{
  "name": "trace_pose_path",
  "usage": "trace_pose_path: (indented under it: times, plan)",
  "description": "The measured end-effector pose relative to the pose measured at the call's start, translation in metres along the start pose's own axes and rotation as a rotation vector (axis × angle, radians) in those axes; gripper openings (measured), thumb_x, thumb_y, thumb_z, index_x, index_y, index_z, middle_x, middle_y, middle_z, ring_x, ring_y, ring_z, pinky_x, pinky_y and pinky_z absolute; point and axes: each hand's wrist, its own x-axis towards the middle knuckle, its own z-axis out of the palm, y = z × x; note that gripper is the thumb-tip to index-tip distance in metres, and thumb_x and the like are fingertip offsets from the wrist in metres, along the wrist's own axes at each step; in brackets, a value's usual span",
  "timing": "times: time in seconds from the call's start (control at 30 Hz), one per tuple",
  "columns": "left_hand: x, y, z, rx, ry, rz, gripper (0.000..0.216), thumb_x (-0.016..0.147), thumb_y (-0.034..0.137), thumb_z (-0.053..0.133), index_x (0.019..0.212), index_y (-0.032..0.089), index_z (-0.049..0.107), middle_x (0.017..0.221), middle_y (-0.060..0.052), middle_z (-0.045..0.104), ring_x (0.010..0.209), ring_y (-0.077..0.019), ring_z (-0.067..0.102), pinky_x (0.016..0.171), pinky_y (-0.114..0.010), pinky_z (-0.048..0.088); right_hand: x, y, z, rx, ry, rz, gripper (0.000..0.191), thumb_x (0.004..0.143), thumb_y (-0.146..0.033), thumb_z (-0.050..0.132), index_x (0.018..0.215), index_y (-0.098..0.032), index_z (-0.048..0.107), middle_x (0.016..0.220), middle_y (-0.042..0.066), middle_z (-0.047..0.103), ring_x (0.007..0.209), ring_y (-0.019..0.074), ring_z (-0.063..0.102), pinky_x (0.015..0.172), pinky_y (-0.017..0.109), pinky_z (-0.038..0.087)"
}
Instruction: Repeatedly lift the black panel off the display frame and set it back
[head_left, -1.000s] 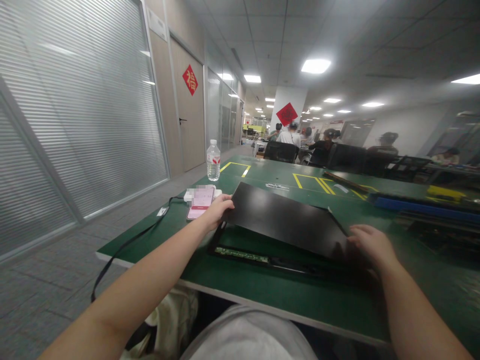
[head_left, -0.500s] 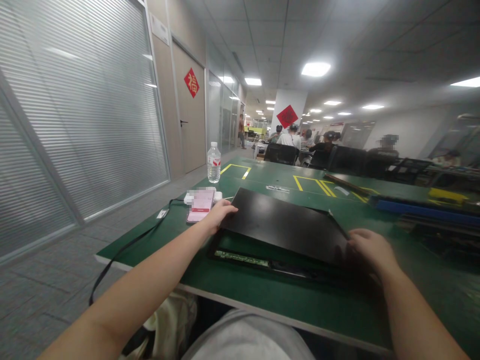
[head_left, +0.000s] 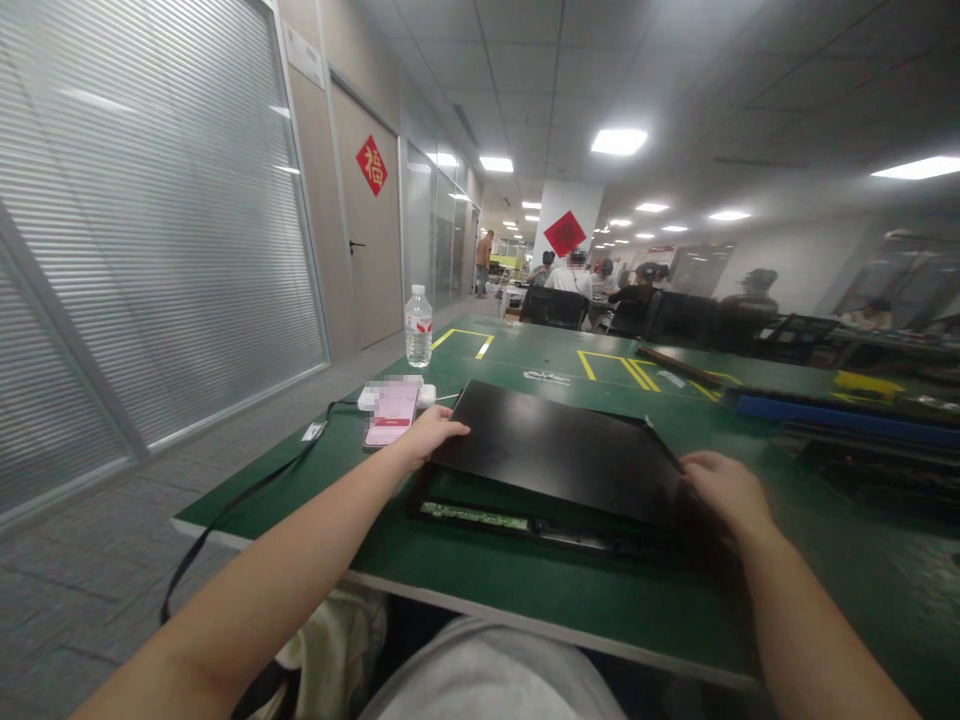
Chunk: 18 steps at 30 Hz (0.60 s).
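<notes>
A thin black display panel (head_left: pixel 562 445) is held between my two hands, its glossy face up. My left hand (head_left: pixel 437 437) grips its left edge, thumb on top. At the right edge, my right hand (head_left: pixel 724 488) is closed on it; those fingertips are partly hidden. Beneath the panel lies a black frame (head_left: pixel 592 540), mostly covered. Along the frame's near side a green circuit board strip (head_left: pixel 474 516) shows. The panel's near edge sits above the frame; whether its far edge touches the frame I cannot tell.
Left of the panel, a phone (head_left: pixel 391 412) leans by a white adapter and a black cable (head_left: pixel 247 505). A water bottle (head_left: pixel 418 328) stands behind them. Yellow tape (head_left: pixel 609 366) marks the green table (head_left: pixel 525 610). Blue and black parts (head_left: pixel 832 418) lie at right. People sit beyond.
The view has shifted slightly, so everything sits a little further left. Both hands still hold the panel, which looks a bit lower towards the frame.
</notes>
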Motion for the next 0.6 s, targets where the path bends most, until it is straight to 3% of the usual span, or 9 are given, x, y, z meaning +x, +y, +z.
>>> trace_pose_path:
  times: [0.3, 0.6]
  plan:
    - [0.0021, 0.0005, 0.0022, -0.008, -0.026, 0.022, 0.034, 0.061, 0.013, 0.079, 0.083, 0.019, 0.053, 0.064, 0.0, 0.069, 0.053, -0.0161, 0.064, 0.056, -0.027, 0.051, -0.0037, -0.0042, -0.0008, -0.042, 0.0, -0.014, 0.032, 0.077, -0.034, 0.055, 0.095, -0.026, 0.08, 0.099, 0.008, 0.077, 0.09, 0.028, 0.069, 0.069, 0.034, 0.048]
    - [0.003, 0.0016, -0.0008, -0.062, -0.048, -0.008, 0.027, 0.059, 0.012, 0.079, 0.078, 0.017, 0.061, 0.063, -0.002, 0.071, 0.054, -0.0172, 0.066, 0.055, -0.026, 0.051, 0.0036, 0.0039, 0.0041, -0.003, -0.002, -0.012, 0.028, 0.074, -0.033, 0.058, 0.09, -0.026, 0.08, 0.087, 0.008, 0.077, 0.081, 0.0253, 0.069, 0.065, 0.032, 0.048]
